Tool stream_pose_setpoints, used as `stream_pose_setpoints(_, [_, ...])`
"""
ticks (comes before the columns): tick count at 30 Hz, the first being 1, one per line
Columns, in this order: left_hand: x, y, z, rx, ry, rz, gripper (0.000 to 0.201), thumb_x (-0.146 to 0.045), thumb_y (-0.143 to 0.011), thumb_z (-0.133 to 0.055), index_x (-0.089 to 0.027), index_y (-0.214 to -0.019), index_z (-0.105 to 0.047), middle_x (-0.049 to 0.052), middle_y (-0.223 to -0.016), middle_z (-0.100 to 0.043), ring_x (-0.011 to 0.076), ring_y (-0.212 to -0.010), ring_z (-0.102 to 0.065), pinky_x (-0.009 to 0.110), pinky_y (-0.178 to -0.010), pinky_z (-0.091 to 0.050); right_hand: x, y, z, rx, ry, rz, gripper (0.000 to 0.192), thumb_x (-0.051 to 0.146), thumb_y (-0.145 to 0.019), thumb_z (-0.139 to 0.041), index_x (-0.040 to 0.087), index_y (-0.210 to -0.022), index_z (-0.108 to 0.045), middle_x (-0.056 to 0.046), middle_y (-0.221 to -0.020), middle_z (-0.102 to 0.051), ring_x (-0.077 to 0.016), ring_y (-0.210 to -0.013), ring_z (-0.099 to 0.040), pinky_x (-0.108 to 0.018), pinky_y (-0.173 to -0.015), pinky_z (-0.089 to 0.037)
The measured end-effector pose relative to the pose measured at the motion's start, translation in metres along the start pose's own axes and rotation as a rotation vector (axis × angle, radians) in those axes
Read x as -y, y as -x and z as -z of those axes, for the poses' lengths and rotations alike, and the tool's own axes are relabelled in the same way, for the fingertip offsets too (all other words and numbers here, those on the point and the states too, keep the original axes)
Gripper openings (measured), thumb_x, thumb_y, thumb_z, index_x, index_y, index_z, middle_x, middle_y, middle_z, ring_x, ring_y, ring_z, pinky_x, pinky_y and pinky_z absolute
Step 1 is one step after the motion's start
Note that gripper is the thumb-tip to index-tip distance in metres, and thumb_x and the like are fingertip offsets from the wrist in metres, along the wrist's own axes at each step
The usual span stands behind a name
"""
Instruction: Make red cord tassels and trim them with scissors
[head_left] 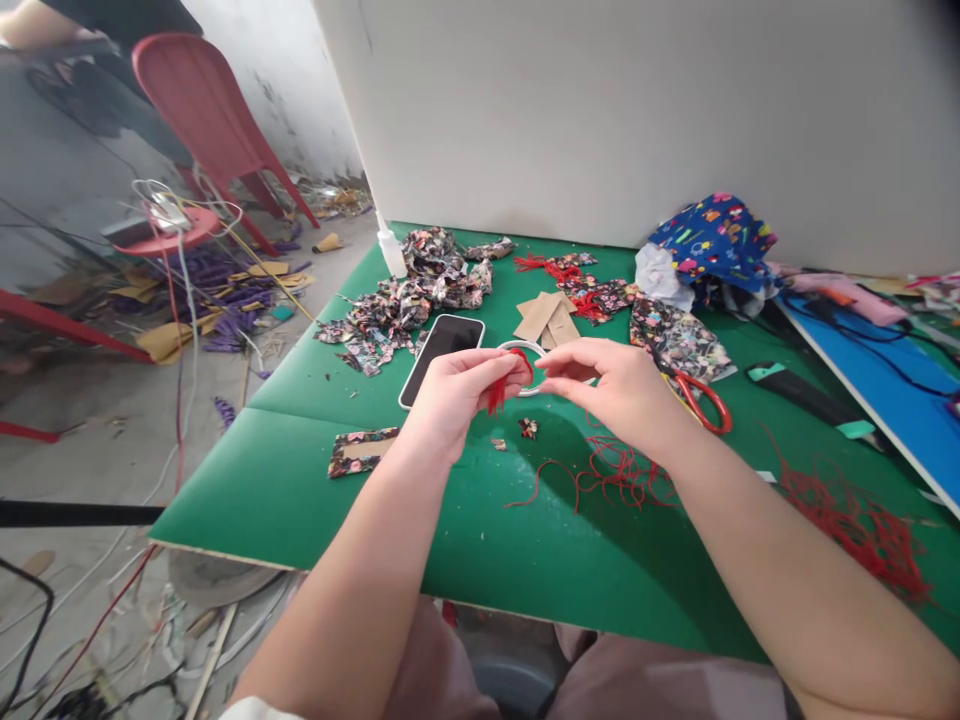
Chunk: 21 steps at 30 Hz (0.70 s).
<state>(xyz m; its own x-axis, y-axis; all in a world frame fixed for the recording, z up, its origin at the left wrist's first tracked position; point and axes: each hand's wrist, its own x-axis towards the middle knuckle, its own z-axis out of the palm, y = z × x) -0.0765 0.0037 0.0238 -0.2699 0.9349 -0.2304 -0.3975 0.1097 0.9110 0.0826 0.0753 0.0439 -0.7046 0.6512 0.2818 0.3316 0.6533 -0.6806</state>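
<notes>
My left hand [465,392] is closed, pinching a small bunch of red thread [496,396] with a red loop showing above the fingers. Just to its right is my right hand [619,385], thumb and forefinger apart, with no thing visible between them. Behind the fingertips a white ring [534,346] is partly hidden. A dark phone with a pale edge [444,352] lies beside my left hand. Below my right hand, loose red thread [619,470] is strewn over the green table [480,560]. A small flower-print-edged card piece [358,452] lies left of my left forearm.
Crumpled flower-print scraps [420,290], brown card pieces [547,316] and a white bottle [391,252] are at the back. Red-handled scissors [705,402], a black cutter [814,400], a blue board [877,350] and more red thread [862,525] lie right. A red chair [199,110] stands left.
</notes>
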Motion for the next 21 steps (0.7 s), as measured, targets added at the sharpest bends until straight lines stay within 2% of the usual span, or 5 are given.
stream_pose_setpoints(6, [0.000, 0.001, -0.004, -0.016, -0.014, 0.005, 0.021, -0.029, -0.062, -0.074, -0.013, -0.075, -0.072, 0.007, -0.075, -0.072, 0.0122, -0.065, -0.065, 0.025, -0.070, -0.051, -0.001, 0.003, -0.011, -0.139, 0.130, 0.214, 0.014, 0.025, -0.080, -0.061, 0.022, -0.092, -0.067, -0.002, -0.090, -0.070, -0.0136, -0.079, -0.064, -0.027, -0.075, -0.049])
stream_pose_setpoints(13, [0.001, 0.002, -0.006, -0.032, -0.038, 0.006, 0.022, -0.028, -0.061, -0.075, -0.012, -0.074, -0.071, 0.005, -0.069, -0.070, 0.0093, -0.060, -0.062, 0.023, -0.065, -0.050, 0.000, 0.003, -0.016, -0.172, 0.143, 0.279, 0.011, 0.021, -0.083, -0.056, 0.020, -0.082, -0.067, -0.001, -0.084, -0.071, -0.0127, -0.079, -0.064, -0.025, -0.075, -0.048])
stream_pose_setpoints(18, [-0.002, 0.002, -0.004, -0.075, -0.049, -0.075, 0.018, -0.027, -0.066, -0.070, -0.012, -0.076, -0.071, 0.004, -0.071, -0.070, 0.0094, -0.062, -0.061, 0.022, -0.065, -0.049, 0.004, 0.005, -0.016, -0.163, 0.090, 0.149, 0.014, 0.026, -0.085, -0.053, 0.020, -0.087, -0.066, -0.002, -0.088, -0.071, -0.0130, -0.080, -0.064, -0.025, -0.075, -0.047])
stream_pose_setpoints(20, [-0.008, -0.002, 0.006, -0.179, -0.067, -0.156, 0.019, -0.027, -0.067, -0.068, -0.012, -0.079, -0.071, 0.005, -0.075, -0.070, 0.0111, -0.068, -0.063, 0.023, -0.069, -0.050, 0.003, 0.006, -0.019, -0.147, 0.027, 0.051, 0.019, 0.029, -0.086, -0.051, 0.020, -0.095, -0.065, -0.003, -0.093, -0.070, -0.0134, -0.082, -0.064, -0.024, -0.072, -0.048])
stream_pose_setpoints(21, [-0.011, -0.005, 0.014, -0.286, -0.101, -0.236, 0.021, -0.028, -0.067, -0.067, -0.011, -0.079, -0.071, 0.005, -0.074, -0.070, 0.0116, -0.066, -0.062, 0.024, -0.066, -0.050, 0.002, 0.006, -0.021, -0.131, 0.000, 0.015, 0.021, 0.031, -0.085, -0.051, 0.020, -0.098, -0.065, -0.003, -0.093, -0.070, -0.0138, -0.081, -0.064, -0.024, -0.069, -0.049])
